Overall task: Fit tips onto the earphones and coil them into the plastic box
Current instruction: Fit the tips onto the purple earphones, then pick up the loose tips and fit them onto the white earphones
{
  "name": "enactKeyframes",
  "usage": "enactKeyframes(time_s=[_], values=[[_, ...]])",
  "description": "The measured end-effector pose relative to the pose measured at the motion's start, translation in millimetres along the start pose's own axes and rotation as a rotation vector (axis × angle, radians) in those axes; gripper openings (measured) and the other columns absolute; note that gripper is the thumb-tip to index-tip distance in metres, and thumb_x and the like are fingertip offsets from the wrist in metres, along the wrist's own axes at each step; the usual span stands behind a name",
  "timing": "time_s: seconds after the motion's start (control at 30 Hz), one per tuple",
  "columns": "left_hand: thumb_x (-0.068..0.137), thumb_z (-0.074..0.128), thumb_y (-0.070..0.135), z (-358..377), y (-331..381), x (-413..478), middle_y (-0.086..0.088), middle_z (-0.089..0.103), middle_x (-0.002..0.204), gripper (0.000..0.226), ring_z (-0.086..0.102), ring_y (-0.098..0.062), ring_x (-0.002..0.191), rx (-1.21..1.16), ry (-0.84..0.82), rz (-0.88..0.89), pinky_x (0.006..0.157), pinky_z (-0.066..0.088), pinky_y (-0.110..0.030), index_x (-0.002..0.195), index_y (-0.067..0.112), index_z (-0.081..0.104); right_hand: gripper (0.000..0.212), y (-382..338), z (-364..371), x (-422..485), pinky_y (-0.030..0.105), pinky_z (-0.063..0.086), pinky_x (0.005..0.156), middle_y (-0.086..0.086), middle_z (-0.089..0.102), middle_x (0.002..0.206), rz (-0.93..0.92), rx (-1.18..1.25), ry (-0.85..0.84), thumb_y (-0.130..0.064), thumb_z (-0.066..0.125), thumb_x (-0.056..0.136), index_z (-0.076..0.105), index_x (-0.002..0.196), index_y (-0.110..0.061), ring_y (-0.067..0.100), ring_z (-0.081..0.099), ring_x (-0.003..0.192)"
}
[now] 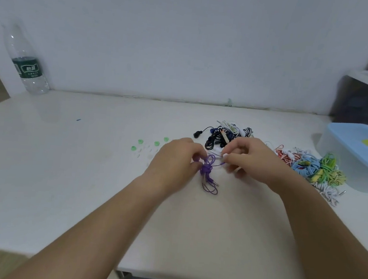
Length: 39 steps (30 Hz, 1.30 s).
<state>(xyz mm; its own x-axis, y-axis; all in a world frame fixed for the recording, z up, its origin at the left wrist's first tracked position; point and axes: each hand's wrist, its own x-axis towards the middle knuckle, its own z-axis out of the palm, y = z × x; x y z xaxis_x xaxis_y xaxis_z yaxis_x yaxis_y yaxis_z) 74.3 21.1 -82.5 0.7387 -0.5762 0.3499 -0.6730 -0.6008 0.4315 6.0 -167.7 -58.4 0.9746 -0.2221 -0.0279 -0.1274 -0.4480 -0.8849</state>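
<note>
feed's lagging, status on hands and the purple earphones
Left hand grips purple earphones at the bundle. Right hand pinches one end. Box lid on, nothing blocking.

Left half of surface [51, 159] lies open from near edge to wall; water bottle [27, 66] stands alone at far left corner. Loose tips [153, 145] dot patch just beside left hand [176, 159]. Dark earphone tangle [224, 135] bars way just behind right hand [253, 162]. Coloured cable pile [311, 169] crowds right side against plastic box [358, 155]. Purple earphones [208, 170], pinched in both hands, fill gap between them.
</note>
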Motion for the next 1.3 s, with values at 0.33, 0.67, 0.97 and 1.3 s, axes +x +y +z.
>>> enactKeyframes(time_s=[0.33,0.67,0.97,1.3], values=[[0.088,0.072,0.004,-32,25,31,-0.005,0.068,0.070,0.004,0.062,-0.014,0.061,-0.939,0.017,-0.332,0.062,0.053,-0.023,0.090,0.006,0.073,0.005,-36,-24,9,0.025,0.052,0.054,0.003,0.064,0.075,0.024,0.430,0.221,-0.007,0.064,0.090,0.065,0.089,-0.012,0.014,0.061,0.056],[0.078,0.081,0.010,5,30,76,0.001,0.070,0.067,0.019,0.063,-0.010,0.052,-0.575,0.004,-0.313,0.061,0.055,-0.025,0.085,0.016,0.064,0.004,-35,-53,42,0.019,0.041,0.048,0.002,0.071,0.077,-0.021,-0.023,0.396,-0.018,0.075,0.080,0.074,0.084,-0.017,0.016,0.059,0.061],[0.082,0.065,0.013,22,14,68,0.005,0.070,0.075,0.016,0.062,-0.018,0.069,-0.179,-0.004,-0.251,0.062,0.049,-0.028,0.070,0.025,0.066,0.010,-13,-21,71,0.029,0.054,0.074,-0.010,0.068,0.080,-0.026,-0.461,0.198,-0.020,0.071,0.082,0.070,0.076,-0.028,0.013,0.067,0.081],[0.084,0.055,0.013,-7,24,55,0.013,0.069,0.090,0.023,0.063,-0.015,0.087,-0.135,0.145,-0.267,0.076,0.053,-0.030,0.079,0.033,0.065,0.018,-17,-50,52,0.029,0.049,0.080,-0.008,0.071,0.092,-0.044,-0.519,0.256,-0.020,0.059,0.087,0.075,0.086,-0.027,0.014,0.063,0.090]])
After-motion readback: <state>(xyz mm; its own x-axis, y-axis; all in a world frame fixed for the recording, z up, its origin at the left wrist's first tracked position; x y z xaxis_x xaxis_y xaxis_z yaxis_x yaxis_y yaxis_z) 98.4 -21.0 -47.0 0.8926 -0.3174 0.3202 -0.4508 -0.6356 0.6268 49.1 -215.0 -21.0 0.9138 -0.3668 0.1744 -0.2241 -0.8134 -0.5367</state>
